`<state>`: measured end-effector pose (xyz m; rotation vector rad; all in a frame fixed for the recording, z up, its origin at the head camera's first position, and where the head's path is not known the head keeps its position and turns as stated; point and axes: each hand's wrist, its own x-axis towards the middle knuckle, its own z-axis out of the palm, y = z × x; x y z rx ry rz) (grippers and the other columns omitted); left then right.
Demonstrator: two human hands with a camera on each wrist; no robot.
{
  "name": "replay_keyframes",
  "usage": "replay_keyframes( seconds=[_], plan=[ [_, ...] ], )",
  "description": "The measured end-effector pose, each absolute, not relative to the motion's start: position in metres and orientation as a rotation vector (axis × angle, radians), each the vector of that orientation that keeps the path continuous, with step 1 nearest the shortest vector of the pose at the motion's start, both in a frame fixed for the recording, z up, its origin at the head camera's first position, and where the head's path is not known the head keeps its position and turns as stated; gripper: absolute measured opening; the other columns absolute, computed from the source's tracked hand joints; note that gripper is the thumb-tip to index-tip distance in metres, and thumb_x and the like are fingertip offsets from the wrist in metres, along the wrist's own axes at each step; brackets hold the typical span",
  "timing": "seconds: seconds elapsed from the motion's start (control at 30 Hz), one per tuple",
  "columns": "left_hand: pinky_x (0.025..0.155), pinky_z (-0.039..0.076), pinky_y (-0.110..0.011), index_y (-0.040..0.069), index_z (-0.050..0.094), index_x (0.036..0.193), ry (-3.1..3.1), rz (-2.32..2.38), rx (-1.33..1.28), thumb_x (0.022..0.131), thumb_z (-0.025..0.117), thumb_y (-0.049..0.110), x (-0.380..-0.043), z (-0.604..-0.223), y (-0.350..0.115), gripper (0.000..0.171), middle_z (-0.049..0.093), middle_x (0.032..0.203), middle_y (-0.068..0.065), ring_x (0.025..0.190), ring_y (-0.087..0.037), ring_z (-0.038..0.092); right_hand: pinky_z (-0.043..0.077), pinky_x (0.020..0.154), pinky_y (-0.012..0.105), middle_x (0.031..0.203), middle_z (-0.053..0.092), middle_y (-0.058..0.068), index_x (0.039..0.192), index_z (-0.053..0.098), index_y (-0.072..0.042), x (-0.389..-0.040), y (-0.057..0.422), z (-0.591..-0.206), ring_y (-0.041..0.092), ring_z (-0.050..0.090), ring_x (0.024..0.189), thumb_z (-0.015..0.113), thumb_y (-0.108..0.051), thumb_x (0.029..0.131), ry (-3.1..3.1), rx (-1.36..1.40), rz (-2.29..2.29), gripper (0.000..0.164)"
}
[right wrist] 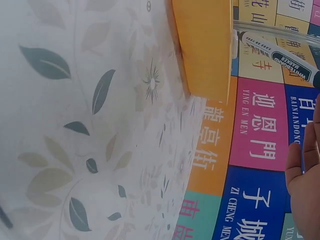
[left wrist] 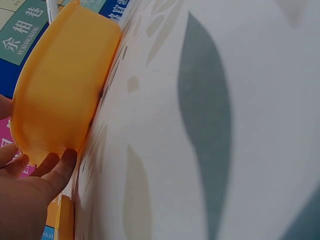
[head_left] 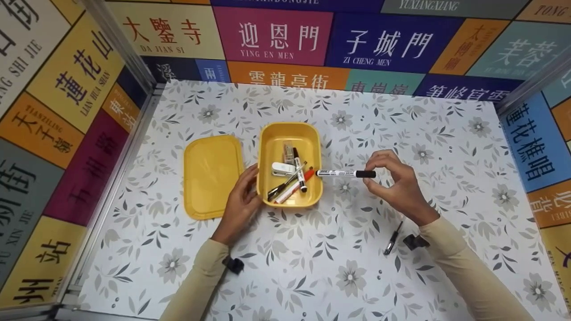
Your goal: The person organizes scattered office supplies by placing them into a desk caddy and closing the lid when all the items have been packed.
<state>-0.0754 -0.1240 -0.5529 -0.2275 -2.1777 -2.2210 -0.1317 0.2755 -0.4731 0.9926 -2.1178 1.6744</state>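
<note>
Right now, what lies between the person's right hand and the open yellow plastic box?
The head view shows a white, black-capped marker pinched in the right hand.

Booth-like enclosure (head_left: 388, 42): floral-patterned tabletop (head_left: 294, 276), colourful panels (head_left: 279, 40) of Chinese lettering, metal corner posts (head_left: 535, 84).

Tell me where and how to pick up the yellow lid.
Best pinched, I think, by the outer left edge of the lid, coming in low from the left: it lies flat, and that side is free, while the left hand and box crowd its right side.
</note>
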Motion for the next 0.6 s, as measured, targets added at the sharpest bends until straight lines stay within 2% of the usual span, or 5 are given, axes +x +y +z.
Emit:
replay_keyframes(
  seconds=[0.3,0.47,0.6],
  plan=[
    [0.126,0.043,-0.030,0.001,0.042,0.167,-2.205,-2.218,-0.196,0.099,0.062,-0.014,-0.076,-0.553,-0.123,0.072,0.033,0.178,-0.006,0.157,-0.033,0.045,0.053,0.106,0.033,0.102,0.063,0.027,0.100,0.073,0.009,-0.134,0.264,-0.473,0.033,0.058,0.110,0.074,0.029,0.079,-2.109,0.998,1.702,0.030],
    [0.126,0.043,-0.032,0.001,0.042,0.168,-2.205,-2.217,-0.189,0.098,0.062,-0.015,-0.077,-0.552,-0.123,0.074,0.032,0.178,-0.007,0.157,-0.035,0.044,0.052,0.104,0.033,0.099,0.063,0.027,0.099,0.071,0.011,-0.129,0.251,-0.458,0.034,0.056,0.108,0.073,0.027,0.081,-2.096,1.008,1.716,0.025],
    [0.127,0.043,-0.033,0.001,0.042,0.168,-2.211,-2.207,-0.189,0.098,0.062,-0.015,-0.077,-0.553,-0.124,0.074,0.032,0.178,-0.007,0.157,-0.035,0.044,0.051,0.105,0.034,0.101,0.063,0.027,0.101,0.071,0.010,-0.131,0.248,-0.460,0.035,0.056,0.109,0.074,0.026,0.082,-2.106,1.004,1.720,0.025]
  ],
)
